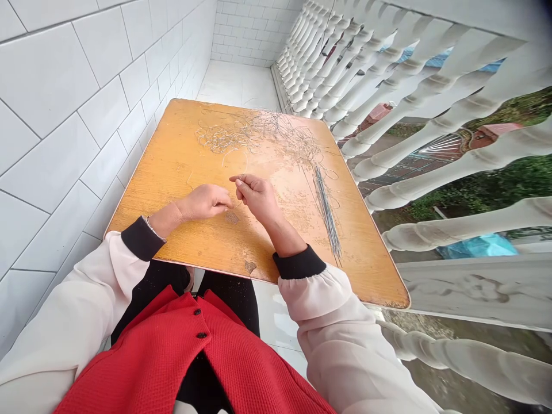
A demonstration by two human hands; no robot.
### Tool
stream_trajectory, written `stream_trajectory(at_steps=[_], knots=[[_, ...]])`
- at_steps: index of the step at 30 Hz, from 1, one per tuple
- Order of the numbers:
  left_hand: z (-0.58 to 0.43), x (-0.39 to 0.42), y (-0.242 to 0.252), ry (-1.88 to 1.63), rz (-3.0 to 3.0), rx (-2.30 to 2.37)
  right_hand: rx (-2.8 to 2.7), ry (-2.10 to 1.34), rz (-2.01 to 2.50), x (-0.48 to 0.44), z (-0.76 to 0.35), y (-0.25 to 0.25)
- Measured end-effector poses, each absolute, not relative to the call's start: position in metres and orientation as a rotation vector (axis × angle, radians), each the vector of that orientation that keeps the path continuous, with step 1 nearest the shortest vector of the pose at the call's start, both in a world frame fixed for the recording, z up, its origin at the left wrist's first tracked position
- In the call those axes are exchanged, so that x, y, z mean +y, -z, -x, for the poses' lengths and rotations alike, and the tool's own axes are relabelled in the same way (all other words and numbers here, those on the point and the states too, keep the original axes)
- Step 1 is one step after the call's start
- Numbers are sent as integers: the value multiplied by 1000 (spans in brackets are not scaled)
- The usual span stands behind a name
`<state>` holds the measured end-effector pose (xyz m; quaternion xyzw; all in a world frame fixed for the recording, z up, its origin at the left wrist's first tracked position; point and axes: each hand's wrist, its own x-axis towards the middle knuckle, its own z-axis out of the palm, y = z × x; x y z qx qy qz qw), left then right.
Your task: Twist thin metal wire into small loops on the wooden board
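My left hand (204, 202) and my right hand (256, 198) sit close together over the middle of a worn orange wooden tabletop (164, 167). The right fingertips are pinched together, seemingly on a thin wire (235, 162) that loops up from the hands. My left fingers curl towards them, but any hold there is too fine to see. Beyond the hands lies a tangled mass of thin wire loops (254, 132). To the right of my right hand, a bundle of straight metal wires (326, 213) lies on the table.
A white tiled wall (99, 98) runs along the table's left side. A white balustrade (414, 115) stands along the right side, with greenery beyond it. White floor tiles (237, 80) show past the far edge. My lap and red vest (172, 351) are below the near edge.
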<state>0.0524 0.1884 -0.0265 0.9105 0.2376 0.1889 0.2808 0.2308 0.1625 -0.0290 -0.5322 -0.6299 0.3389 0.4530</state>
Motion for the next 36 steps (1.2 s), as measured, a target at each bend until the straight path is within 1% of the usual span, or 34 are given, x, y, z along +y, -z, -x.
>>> stream_trajectory(at_steps=[6,13,24,26,28,31,36], knots=[[-50,190,26,-482,-2391,560,-1619,-825,1300,162,-231,28],[-42,188,16,-562,-2252,664,-1519,-842,1274,160,-236,22],[-30,200,17,-363,-2211,599,-1591,-735,1332,163,-238,28],[-26,205,17,-416,-2190,666,-1549,-718,1342,164,-241,29],[-25,209,18,-597,-2111,820,-1519,-775,1332,164,-243,29],[-29,213,19,-872,-1854,1011,-1533,-1008,1251,161,-240,26],[-34,208,12,-981,-1611,932,-1634,-1395,1055,153,-228,22]])
